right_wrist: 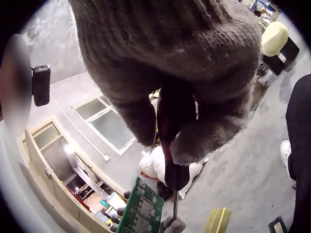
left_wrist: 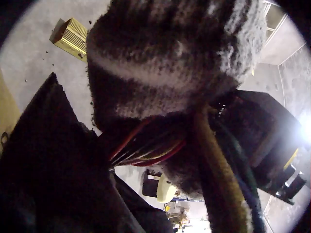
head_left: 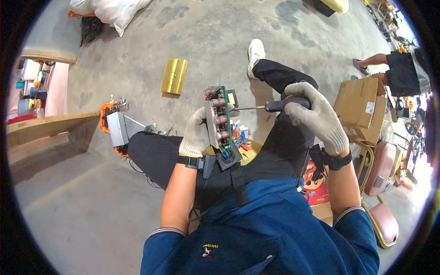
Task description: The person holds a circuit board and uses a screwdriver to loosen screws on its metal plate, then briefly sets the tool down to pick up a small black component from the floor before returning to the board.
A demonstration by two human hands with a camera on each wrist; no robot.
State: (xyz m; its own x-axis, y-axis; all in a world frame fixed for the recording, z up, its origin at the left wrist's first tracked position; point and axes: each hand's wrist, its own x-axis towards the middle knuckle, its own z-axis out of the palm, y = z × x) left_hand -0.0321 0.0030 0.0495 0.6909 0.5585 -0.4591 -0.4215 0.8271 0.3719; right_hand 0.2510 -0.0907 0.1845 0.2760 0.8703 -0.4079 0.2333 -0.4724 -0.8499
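Note:
Both hands wear pale knit gloves. My left hand (head_left: 195, 135) grips a circuit board (head_left: 223, 120) above my lap, its row of cylindrical parts showing from above. Bundled wires (left_wrist: 146, 151) run beneath the glove in the left wrist view. In my right hand (head_left: 318, 114) is a screwdriver (head_left: 277, 106), held by its dark handle. Its thin shaft points left, and its tip reaches the board's right side by the left fingertips. The right wrist view shows the board's green face (right_wrist: 141, 208) beside the shaft. Left fingers are partly hidden behind the board.
A gold ribbed metal case (head_left: 174, 77) lies on the concrete floor ahead. A silver finned unit with orange ends (head_left: 120, 129) stands left of my knee. At the right are a cardboard box (head_left: 357, 110), chairs and another person's legs (head_left: 373, 62). White sacks (head_left: 110, 13) lie far left.

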